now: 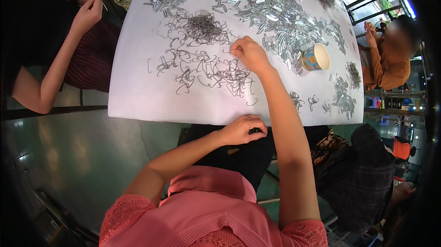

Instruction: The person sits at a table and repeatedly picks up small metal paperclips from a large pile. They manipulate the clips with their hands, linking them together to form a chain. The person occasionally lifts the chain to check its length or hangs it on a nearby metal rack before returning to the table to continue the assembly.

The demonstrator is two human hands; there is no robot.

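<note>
The one container in clear view, a printed paper cup (310, 58), is on the white table (151, 103). Its pale inner wall shows, but its bottom is hidden, so I cannot tell what it holds. Metal strips (285, 19) spread to the left of the cup and beyond it, the nearest lying just beside its wall. Farther left of the cup are the wire hooks: a dense heap (202, 27) well apart from it, and a loose tangle (232, 75) between that heap and the table's near edge. More strips (342, 98) lie nearer the wearer than the cup and to its right — with small clumps of hooks (295, 99) nearer than it, a little left.

The right hand (249, 55) is left of the cup, at the border of the hooks. Its thumb and fingertips are drawn together beside a hook; I cannot tell whether they pinch it. The left hand (245, 130) is nearer the wearer than the cup and left of it — by the table edge, fingers curled; whether they close on anything I cannot tell.
</note>
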